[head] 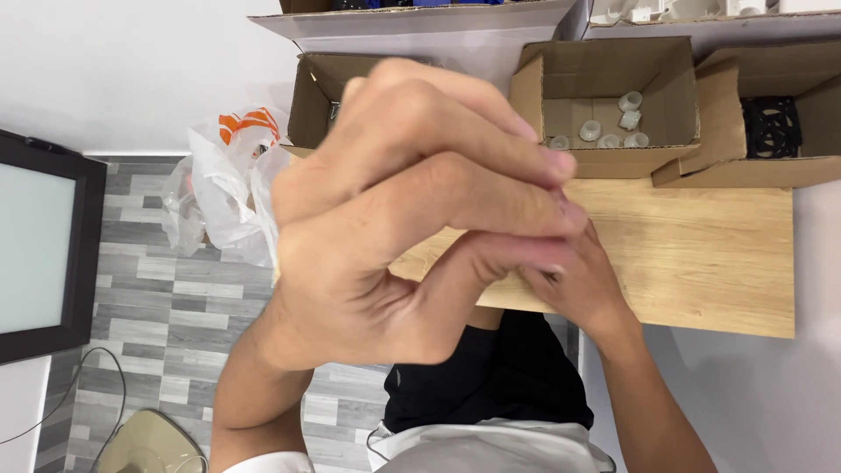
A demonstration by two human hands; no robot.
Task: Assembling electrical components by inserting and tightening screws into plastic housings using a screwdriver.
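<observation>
Open wooden board [701,254] is left free at the right; the far edge is blocked by cardboard boxes [613,96].

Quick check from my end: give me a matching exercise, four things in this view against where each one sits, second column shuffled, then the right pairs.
Things:
1. Small white parts
2. Black parts
3. White plastic bag
4. Left hand

Places:
A. In the box at far right
B. Close to the camera, in front of the wooden board, meeting the right hand
C. In the open box at the middle back
D. At the left, over the grey floor

Pairs: 1-C, 2-A, 3-D, 4-B
</observation>
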